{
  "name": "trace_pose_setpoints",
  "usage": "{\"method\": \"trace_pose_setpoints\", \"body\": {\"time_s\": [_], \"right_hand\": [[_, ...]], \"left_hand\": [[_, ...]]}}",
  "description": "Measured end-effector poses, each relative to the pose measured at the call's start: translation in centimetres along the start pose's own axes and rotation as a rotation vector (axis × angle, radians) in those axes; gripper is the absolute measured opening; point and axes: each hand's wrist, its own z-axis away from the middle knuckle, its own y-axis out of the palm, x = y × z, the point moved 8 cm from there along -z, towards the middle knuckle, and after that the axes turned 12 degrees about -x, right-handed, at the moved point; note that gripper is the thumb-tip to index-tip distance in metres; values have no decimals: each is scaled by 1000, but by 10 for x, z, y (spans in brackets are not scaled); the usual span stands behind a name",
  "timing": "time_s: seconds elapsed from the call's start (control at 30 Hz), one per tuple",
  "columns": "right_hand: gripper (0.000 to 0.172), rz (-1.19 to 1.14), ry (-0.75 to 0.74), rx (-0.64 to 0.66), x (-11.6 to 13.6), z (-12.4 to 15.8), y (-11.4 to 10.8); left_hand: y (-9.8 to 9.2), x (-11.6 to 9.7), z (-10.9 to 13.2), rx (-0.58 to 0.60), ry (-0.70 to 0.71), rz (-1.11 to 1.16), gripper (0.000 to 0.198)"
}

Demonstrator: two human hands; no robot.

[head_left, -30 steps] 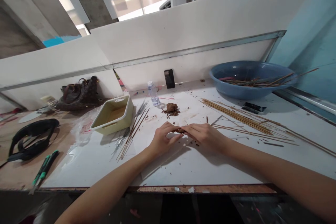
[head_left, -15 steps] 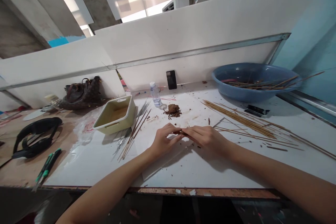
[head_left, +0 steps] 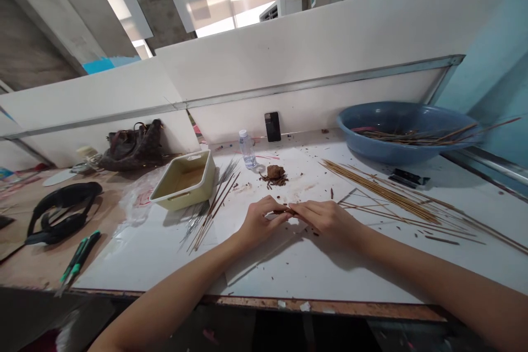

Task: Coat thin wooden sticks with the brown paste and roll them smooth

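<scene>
Left hand [head_left: 264, 221], right hand [head_left: 325, 221] together mid-frame, fingertips of both clamped on small brown piece [head_left: 284, 211]; hands over white counter [head_left: 313, 269]; brown lump [head_left: 275, 171] just ahead; water bottle [head_left: 247, 149] beside lump; skewers [head_left: 381, 192] to right; blue basin [head_left: 406, 132] upper right; cream tray [head_left: 183, 182] left of hands.

Tray [head_left: 182, 182] left of clay lump [head_left: 275, 172], basin [head_left: 406, 153] behind bamboo skewers [head_left: 381, 192]

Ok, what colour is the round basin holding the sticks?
The basin is mid-blue, plain with no pattern; it shows best in the head view.
</scene>
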Motion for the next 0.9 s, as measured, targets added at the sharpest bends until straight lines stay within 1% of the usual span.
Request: {"method": "trace_pose_setpoints", "body": {"time_s": [0.13,0.2,0.3,0.43,0.57,0.7,0.8,0.9], "right_hand": [[59,13,40,38,-5,3,6],[56,12,65,34,-7,3,6],[48,19,75,-15,-4,0,3],[43,27,19,-63,3,-4,-1],[38,43,-52,-53,8,-3,-2],[39,21,-52,-36,7,-2,-1],[41,6,-18,-25,3,-1,1],[47,34,31,-20,-4,0,5]], "left_hand": [[-3,0,-1,-35,-47,45,26],[-1,0,0,-32,-67,67,25],[1,-1,0,-24,-82,57,25],[3,-2,1,-7,-72,25,29],[4,-3,1,-1,-70,15,32],[7,1,3,35,-103,26,31],[6,5,2,27,-138,39,28],[5,8,1,17,-154,62,26]]}}
